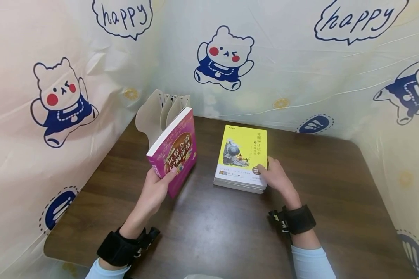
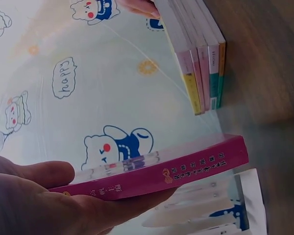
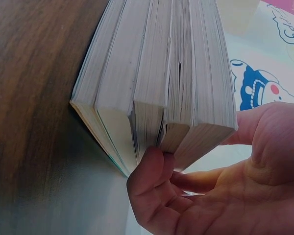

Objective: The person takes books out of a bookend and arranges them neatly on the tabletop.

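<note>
My left hand (image 1: 155, 190) grips a magenta book (image 1: 178, 159), thumb on its front cover. The book stands tilted above the table's left part, and its spine faces the camera in the left wrist view. To the right lies a stack of several books, topped by a yellow-and-white book (image 1: 244, 151) with a drawing on its cover. My right hand (image 1: 277, 176) holds the stack's right side near the front corner. In the right wrist view its thumb lies over the top cover, while curled fingers (image 3: 152, 181) touch the page edges.
Behind the magenta book stands a beige book rack (image 1: 150, 112) with upright dividers, partly hidden. The brown wooden table (image 1: 213, 232) has rounded corners. A pale curtain (image 1: 283, 69) printed with cartoon bears encloses its back and sides.
</note>
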A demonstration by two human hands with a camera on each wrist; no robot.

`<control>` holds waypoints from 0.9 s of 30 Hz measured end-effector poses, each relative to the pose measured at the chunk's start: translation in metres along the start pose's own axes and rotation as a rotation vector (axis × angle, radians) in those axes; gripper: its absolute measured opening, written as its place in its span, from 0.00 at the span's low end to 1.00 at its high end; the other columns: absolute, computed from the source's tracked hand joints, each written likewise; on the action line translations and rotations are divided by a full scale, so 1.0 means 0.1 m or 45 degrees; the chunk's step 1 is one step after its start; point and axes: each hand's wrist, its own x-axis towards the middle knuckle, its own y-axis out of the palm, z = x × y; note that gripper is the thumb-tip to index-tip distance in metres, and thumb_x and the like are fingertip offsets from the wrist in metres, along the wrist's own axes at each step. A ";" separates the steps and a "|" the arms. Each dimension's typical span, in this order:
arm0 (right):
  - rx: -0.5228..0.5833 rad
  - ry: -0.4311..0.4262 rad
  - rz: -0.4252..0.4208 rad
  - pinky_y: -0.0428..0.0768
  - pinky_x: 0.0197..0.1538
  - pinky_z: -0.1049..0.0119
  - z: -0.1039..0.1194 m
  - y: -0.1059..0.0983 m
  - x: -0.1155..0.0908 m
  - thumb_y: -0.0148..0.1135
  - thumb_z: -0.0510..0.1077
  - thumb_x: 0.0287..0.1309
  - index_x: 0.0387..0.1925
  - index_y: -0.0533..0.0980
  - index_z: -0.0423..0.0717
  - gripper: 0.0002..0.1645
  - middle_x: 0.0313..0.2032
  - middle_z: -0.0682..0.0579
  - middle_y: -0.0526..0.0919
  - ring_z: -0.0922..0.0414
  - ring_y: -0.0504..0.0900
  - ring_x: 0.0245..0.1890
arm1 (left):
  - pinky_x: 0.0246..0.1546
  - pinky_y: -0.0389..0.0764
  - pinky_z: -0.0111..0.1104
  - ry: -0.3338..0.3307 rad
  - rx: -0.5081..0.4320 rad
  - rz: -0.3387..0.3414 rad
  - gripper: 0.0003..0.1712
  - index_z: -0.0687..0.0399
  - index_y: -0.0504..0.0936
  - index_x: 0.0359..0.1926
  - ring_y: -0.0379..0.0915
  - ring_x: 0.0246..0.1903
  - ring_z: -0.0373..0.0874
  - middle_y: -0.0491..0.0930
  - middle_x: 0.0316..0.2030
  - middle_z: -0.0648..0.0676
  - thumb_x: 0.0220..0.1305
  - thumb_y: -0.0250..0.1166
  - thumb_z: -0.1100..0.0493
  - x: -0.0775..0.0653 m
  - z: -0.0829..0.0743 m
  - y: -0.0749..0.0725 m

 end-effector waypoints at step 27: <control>-0.012 -0.024 -0.013 0.71 0.65 0.41 0.01 0.00 -0.01 0.49 0.46 0.78 0.76 0.60 0.28 0.35 0.62 0.30 0.75 0.40 0.74 0.57 | 0.65 0.73 0.56 0.065 -0.031 0.039 0.29 0.63 0.61 0.77 0.71 0.66 0.62 0.71 0.70 0.66 0.81 0.54 0.66 0.28 -0.08 0.14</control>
